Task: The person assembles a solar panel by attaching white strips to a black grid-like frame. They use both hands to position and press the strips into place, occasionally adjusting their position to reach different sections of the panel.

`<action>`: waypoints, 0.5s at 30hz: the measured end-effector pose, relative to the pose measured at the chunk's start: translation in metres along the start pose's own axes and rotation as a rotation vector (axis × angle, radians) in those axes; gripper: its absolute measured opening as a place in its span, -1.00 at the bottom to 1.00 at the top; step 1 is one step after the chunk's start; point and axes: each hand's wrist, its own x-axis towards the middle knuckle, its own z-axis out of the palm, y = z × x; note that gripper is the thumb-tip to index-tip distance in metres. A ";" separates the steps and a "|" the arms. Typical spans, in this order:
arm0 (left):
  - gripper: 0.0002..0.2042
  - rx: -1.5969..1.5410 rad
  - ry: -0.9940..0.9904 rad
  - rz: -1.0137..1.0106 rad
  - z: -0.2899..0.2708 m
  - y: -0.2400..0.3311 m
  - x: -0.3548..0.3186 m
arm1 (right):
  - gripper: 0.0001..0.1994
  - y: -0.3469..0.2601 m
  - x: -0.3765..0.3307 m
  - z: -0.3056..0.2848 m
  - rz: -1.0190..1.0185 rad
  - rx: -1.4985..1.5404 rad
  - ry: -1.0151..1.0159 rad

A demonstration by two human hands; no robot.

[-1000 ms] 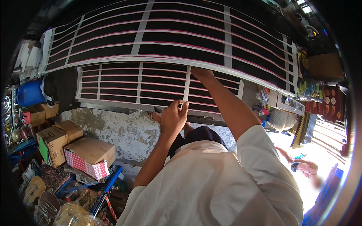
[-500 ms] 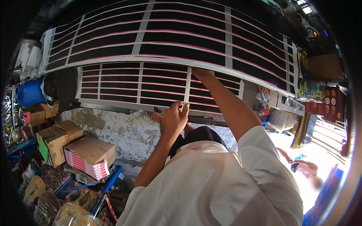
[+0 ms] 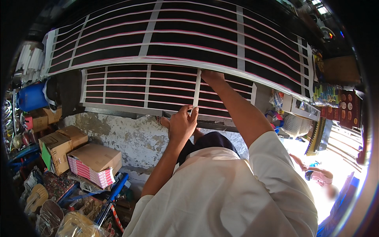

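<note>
White and narrow, a strip crosses the black panels of the lower sheet, its near end pinched between the thumb and fingers of our left hand. At its far end, our right hand reaches to the edge of the upper sheet, its fingers largely hidden, so we cannot tell its grip.

Harsh daylight pours in at my lower right, bleaching the ground to white. Soft shadows fold across my pale shirt; the left side is dimmer. The upper striped sheet looks sharp but bows toward a blackened, softer rim.
</note>
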 end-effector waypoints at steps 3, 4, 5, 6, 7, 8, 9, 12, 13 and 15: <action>-0.54 0.003 -0.002 0.003 0.001 -0.002 0.000 | -0.48 0.001 0.001 0.000 -0.016 -0.011 -0.023; -0.54 0.003 -0.005 0.001 0.002 -0.003 0.000 | -0.49 0.002 0.002 0.001 -0.005 -0.002 -0.058; -0.54 0.002 -0.009 -0.001 0.003 -0.004 0.000 | -0.49 0.004 0.003 0.002 -0.030 0.011 0.033; -0.55 0.007 0.004 0.005 0.004 -0.005 0.000 | -0.50 0.006 0.003 0.004 -0.039 0.025 0.105; -0.55 0.011 0.017 0.011 0.006 -0.006 0.000 | -0.50 0.008 0.003 0.008 -0.070 0.039 0.210; -0.55 0.015 0.030 0.017 0.008 -0.006 -0.001 | -0.51 0.009 0.010 0.010 -0.144 0.082 0.355; -0.56 0.006 0.044 0.013 0.010 -0.007 -0.002 | -0.51 0.011 0.017 0.012 -0.236 0.134 0.535; -0.57 -0.010 0.050 -0.016 0.016 -0.008 -0.005 | -0.51 0.017 0.031 0.014 -0.359 0.289 0.723; -0.57 -0.009 0.026 -0.037 0.018 -0.009 -0.006 | -0.50 0.017 0.031 0.014 -0.362 0.355 0.702; -0.55 -0.079 -0.009 -0.102 0.020 -0.012 -0.009 | -0.49 0.017 0.032 0.009 -0.341 0.430 0.642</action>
